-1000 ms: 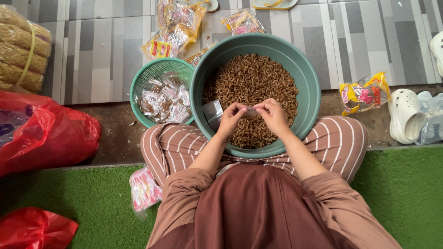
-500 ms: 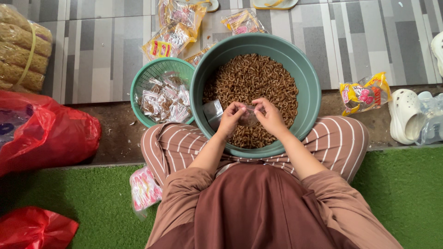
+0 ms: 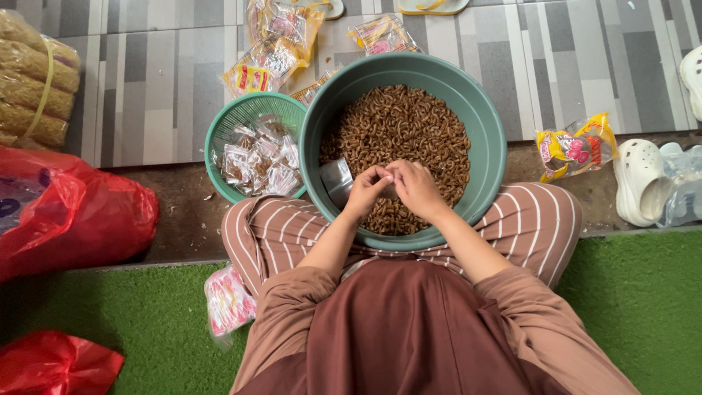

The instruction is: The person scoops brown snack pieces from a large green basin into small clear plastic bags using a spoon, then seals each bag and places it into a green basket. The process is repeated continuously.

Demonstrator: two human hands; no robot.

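Change: since 0.5 s ago our hands barely shifted, still together over the basin.
L hand (image 3: 365, 192): fingers pinched, tips touching R hand; what we pinch, can't tell.
R hand (image 3: 417, 189): curled, fingertips meeting L.
Big green basin (image 3: 490, 146): betw. our knees, full of brown curly snacks (image 3: 409, 124).
Small green basket (image 3: 219, 132): touching basin's left, holds clear filled packets (image 3: 259, 157).

Floor: grey tiles (image 3: 146, 80) in long rectangular blocks of light and dark, covering the upper half of view. Below them, a strip of bare brown concrete (image 3: 183, 212), dusty. Nearest the camera, green artificial turf (image 3: 643, 292) runs across the full width. Lighting even, daylight-like, soft shadows only. No walls, windows or furniture visible.
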